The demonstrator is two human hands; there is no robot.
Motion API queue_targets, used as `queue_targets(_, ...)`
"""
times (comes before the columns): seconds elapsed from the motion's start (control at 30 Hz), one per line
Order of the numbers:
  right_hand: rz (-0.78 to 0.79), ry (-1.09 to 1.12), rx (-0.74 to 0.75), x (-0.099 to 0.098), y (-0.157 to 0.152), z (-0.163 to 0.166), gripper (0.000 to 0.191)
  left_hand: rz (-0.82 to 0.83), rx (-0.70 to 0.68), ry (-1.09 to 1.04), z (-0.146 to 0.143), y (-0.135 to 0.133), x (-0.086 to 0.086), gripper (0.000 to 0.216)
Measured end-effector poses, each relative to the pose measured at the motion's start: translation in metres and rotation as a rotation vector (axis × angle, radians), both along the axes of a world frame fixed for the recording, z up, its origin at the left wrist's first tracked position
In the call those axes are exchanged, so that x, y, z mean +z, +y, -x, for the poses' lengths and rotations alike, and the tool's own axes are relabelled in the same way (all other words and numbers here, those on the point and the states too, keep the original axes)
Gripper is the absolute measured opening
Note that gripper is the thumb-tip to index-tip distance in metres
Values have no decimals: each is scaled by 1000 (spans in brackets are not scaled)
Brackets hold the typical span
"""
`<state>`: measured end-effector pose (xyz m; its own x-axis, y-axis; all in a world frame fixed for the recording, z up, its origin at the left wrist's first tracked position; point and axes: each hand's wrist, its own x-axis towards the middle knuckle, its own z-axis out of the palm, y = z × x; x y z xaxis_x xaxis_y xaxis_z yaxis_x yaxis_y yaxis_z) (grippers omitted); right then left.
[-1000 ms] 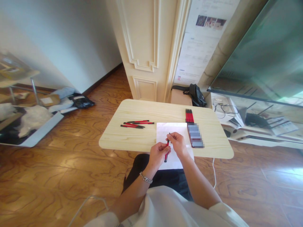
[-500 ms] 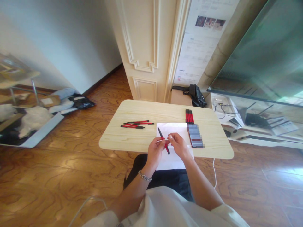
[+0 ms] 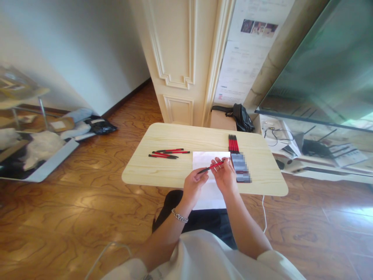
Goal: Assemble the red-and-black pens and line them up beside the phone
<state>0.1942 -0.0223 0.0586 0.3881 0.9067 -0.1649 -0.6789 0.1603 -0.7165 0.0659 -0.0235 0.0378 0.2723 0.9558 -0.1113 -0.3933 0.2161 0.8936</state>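
Note:
A red and black pen (image 3: 215,166) is held at a slant above a white sheet of paper (image 3: 201,158). My left hand (image 3: 193,186) pinches its black lower-left end between thumb and fingers. At the upper-right end, the thumb of my right hand (image 3: 226,178) presses the pen against the fingers, with the palm partly turned up. Several similar pens (image 3: 167,154) lie loosely on the left of the table. More pens (image 3: 233,144) stand side by side in a neat row beyond a phone (image 3: 240,167), whose screen is blurred out.
The light wooden table (image 3: 140,167) has rounded corners. Behind it are a black bag (image 3: 243,117) and a cream panelled door (image 3: 175,58). A low white TV stand (image 3: 314,171) is on the right, and a box of packing material (image 3: 37,155) sits on the floor at left.
The pen has turned from steep to a flatter slant, its black end now toward the left hand. My right hand has moved slightly right and taken the other end.

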Motion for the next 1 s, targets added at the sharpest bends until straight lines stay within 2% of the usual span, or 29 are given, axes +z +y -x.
queue_targets(0.13,-44,-16,-85,0,17,-30,26,50,28,73,9,-1,-14,41)
queue_targets(0.3,-46,110,-7,-13,27,-51,41,80,88,122,16,2,-22,41)
queue_targets(0.47,-32,217,19,-21,31,-51,34,73,108,114,20,6,-23,41)
queue_targets(0.67,46,68,-6,-22,33,-48,37,81,110,117,21,6,-21,40)
queue_targets(1.0,36,64,-30,-22,37,-48,33,96,105,134,21,2,-17,38)
